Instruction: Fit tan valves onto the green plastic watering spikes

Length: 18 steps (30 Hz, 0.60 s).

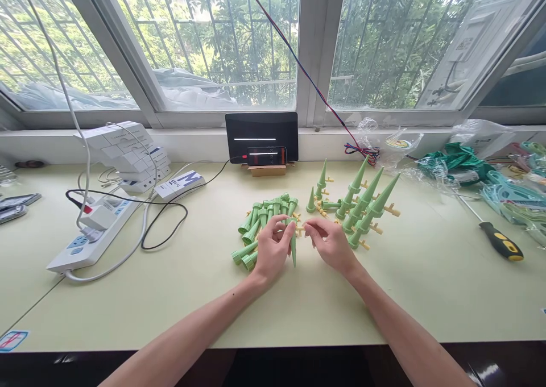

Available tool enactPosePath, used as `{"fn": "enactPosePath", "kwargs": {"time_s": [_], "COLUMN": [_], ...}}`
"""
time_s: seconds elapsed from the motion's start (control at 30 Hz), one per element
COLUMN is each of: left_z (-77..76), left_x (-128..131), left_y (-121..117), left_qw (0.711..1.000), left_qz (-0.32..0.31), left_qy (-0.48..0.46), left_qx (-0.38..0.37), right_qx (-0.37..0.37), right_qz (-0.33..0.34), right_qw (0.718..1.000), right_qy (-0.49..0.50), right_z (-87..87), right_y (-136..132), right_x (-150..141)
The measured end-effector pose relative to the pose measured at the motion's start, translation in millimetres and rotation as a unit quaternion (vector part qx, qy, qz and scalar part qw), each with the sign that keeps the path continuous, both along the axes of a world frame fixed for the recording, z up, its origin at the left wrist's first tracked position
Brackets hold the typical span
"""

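Observation:
My left hand (275, 245) grips a green plastic plant watering spike (293, 250), its point downward. A small yellow valve (300, 229) sticks out from the spike's side toward my right hand (328, 244). The right fingers are curled in a pinch at the valve's outer end; whether they touch it or hold a small piece, I cannot make out. Beside and behind my left hand lies a pile of green spikes (249, 233). Past my right hand stand stacked spikes (369, 205) with points up and yellow valves sticking out. Shorter upright spikes (321, 182) stand behind.
A phone (267, 156) leans before a dark tablet (261, 131) at the back. On the left are a power strip (91, 236), cables and stacked white boxes (128, 148). A screwdriver (501, 241) and bagged green items (458, 162) lie on the right.

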State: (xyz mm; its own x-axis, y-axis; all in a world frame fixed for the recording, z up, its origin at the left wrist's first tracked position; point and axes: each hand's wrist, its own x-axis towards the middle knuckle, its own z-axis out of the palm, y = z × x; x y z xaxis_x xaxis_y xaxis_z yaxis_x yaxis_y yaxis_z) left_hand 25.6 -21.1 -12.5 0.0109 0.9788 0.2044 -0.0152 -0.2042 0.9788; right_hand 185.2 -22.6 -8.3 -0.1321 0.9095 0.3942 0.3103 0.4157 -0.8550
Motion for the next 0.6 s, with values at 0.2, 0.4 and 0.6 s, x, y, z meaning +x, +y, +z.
{"fn": "enactPosePath", "kwargs": {"time_s": [0.2, 0.4, 0.6], "left_z": [1.2, 1.7, -0.3], "left_x": [0.6, -0.3, -0.2], "left_y": [-0.2, -0.3, -0.6], "left_qw": [1.0, 1.0, 1.0], "left_qz": [0.0, -0.004, -0.005], "left_qy": [-0.008, -0.002, -0.001], "left_qx": [-0.009, -0.01, -0.002], "right_qx": [-0.013, -0.021, -0.027], "right_qz": [0.002, 0.003, 0.004], "right_qw": [0.999, 0.998, 0.998], "right_qy": [0.039, 0.064, 0.065], "right_z": [-1.2, -2.8, -3.1], "right_y": [0.6, 2.4, 1.6], "right_x": [-0.4, -0.4, -0.2]}}
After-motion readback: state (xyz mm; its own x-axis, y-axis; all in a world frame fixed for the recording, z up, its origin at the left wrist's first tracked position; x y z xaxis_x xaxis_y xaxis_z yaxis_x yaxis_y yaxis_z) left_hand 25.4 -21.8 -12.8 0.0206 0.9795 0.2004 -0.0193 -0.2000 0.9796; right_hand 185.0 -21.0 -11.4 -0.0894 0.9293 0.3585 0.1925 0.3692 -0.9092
